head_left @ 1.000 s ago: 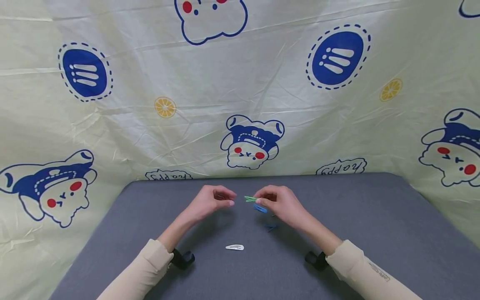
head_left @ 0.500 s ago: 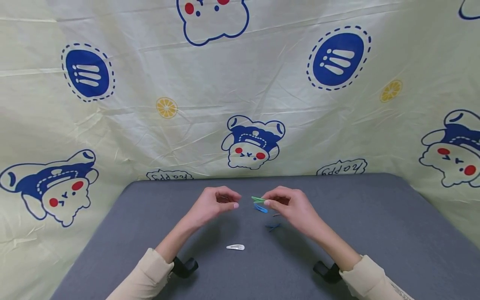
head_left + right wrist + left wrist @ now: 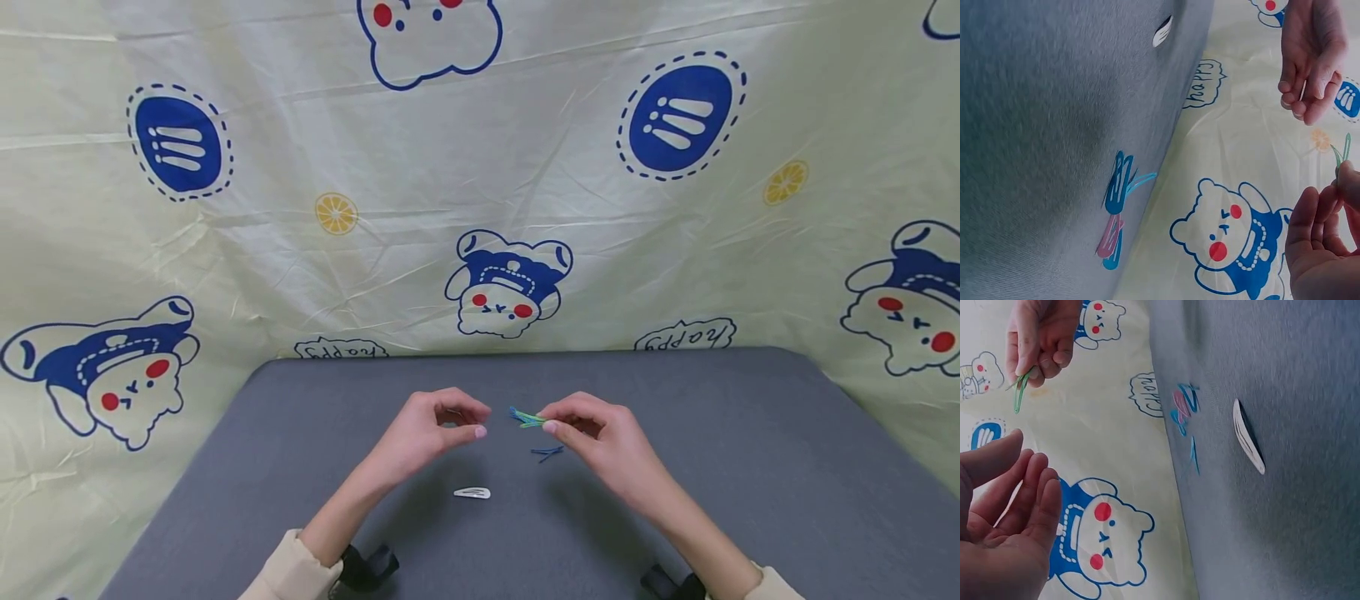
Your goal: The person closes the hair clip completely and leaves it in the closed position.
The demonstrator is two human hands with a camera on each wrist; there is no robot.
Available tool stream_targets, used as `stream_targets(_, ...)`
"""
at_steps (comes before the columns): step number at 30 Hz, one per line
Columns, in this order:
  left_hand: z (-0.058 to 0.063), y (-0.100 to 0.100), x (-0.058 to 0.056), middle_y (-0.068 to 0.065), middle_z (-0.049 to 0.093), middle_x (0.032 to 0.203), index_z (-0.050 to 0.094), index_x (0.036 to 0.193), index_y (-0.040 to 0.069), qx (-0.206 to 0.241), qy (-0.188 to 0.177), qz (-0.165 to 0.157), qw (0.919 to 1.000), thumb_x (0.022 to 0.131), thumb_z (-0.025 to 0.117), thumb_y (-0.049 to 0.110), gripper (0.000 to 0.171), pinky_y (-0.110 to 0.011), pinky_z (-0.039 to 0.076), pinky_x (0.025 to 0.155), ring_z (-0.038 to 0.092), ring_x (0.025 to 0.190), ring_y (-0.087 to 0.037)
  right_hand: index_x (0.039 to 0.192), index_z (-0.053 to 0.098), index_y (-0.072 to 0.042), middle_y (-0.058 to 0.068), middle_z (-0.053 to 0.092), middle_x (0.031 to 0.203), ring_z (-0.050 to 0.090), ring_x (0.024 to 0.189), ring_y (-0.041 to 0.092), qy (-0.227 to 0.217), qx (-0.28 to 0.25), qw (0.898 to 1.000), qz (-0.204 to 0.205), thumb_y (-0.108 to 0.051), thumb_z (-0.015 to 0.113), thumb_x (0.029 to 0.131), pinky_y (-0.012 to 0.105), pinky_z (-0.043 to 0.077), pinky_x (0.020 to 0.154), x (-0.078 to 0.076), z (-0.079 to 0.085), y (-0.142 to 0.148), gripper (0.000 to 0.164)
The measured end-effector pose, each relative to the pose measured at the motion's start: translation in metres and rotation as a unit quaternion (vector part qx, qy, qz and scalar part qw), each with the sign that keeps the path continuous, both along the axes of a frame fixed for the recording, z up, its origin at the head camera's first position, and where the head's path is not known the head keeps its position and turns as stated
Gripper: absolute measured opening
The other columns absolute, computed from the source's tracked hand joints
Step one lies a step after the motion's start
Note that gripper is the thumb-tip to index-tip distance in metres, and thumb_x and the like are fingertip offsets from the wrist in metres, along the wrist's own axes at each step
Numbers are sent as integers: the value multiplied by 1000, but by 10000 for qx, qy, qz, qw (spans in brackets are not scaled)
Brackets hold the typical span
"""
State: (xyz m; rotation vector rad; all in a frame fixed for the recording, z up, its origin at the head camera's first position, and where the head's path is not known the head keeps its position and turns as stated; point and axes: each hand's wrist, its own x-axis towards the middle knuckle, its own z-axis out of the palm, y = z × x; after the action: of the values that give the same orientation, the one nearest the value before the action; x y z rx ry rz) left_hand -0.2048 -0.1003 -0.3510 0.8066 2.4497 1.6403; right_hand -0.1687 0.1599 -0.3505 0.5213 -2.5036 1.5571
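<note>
Between thumb and fingertips my right hand [image 3: 603, 433] pinches a green snap hair clip [image 3: 532, 422], its two arms spread apart. Across a small gap is my left hand [image 3: 442, 429], fingers loosely curved, thumb apart, holding nothing. Both hands are raised over the table. On the table beneath lie blue hair clips [image 3: 1119, 184] and a pink hair clip [image 3: 1109, 237], overlapping in a loose cluster. In the head view the green clip partly covers a blue one, and the pink one is hidden. A white snap clip [image 3: 472, 493] lies apart, closer to me.
A dark grey cloth-like table surface [image 3: 337, 467] spreads under both hands. Past its far edge hangs a pale printed curtain [image 3: 405, 283] with blue cartoon figures. Black camera mounts [image 3: 363, 571] sit on the wrists by the sleeves.
My right hand has moved right and closer to me with the green clip still pinched. The left hand has shifted slightly right and closer too. The clips on the table stay put.
</note>
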Motion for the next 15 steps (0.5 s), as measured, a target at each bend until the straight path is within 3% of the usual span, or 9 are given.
stream_targets(15,-3,6,32,8,68,101,75,106,19,207,-87,-87,9997,87,77,14,20,-33,51,87,64,92,-15,98,74,-23,-5,67,96,63,85,17,115,-367,9993,27,-17,72,90,29,54,72,32,-8,1,10)
